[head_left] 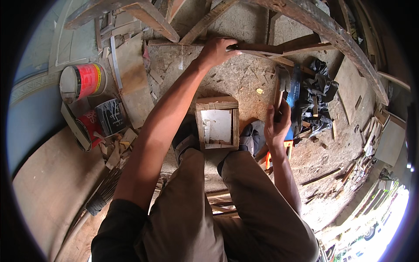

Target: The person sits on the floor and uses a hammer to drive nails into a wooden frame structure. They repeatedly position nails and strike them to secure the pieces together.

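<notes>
My left hand [217,53] reaches far forward, its fingers closed around the end of a dark wooden strip [257,47] lying among other lumber. At the right, my right hand [279,125] is closed on a hammer [278,89], its handle in my fingers and its metal head pointing away from me. Between my feet stands a small rectangular wooden box frame [235,124] with a white inner panel. Neither hand touches the frame. Beside the hammer lies a saw with a blue blade [295,87] and an orange handle [288,148].
Paint cans [90,80] stand at the left by a blue wall. Long timber beams [323,27] cross the far side above the floor. Crumpled black plastic [316,105] lies right of the saw. Wood scraps [118,150] and a plywood sheet [52,183] are at the left.
</notes>
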